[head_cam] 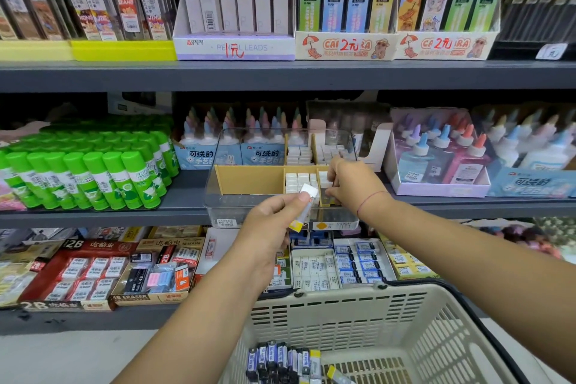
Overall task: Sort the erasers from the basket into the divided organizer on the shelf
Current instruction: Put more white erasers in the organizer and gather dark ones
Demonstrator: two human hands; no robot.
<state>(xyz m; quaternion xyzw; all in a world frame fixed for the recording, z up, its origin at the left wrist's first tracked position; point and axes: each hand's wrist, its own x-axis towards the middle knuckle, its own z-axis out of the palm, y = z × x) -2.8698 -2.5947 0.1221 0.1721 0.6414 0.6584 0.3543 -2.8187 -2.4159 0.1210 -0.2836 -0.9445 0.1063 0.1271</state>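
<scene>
A person's left hand [268,224] pinches a white block eraser in a yellow-ended sleeve [304,206] before the clear plastic organizer with tan dividers [249,179]; the right hand [352,184], at its 3 o'clock, curls into the front right compartment, grip unclear. Blue-sleeved erasers [280,358] lie in the beige slotted basket [405,321] at 6 o'clock.

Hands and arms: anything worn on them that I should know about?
No gloves or sleeves in view: both forearms are bare. The right hand has a thin reddish string bracelet round its wrist. The left hand shows no rings, watch or band.
</scene>
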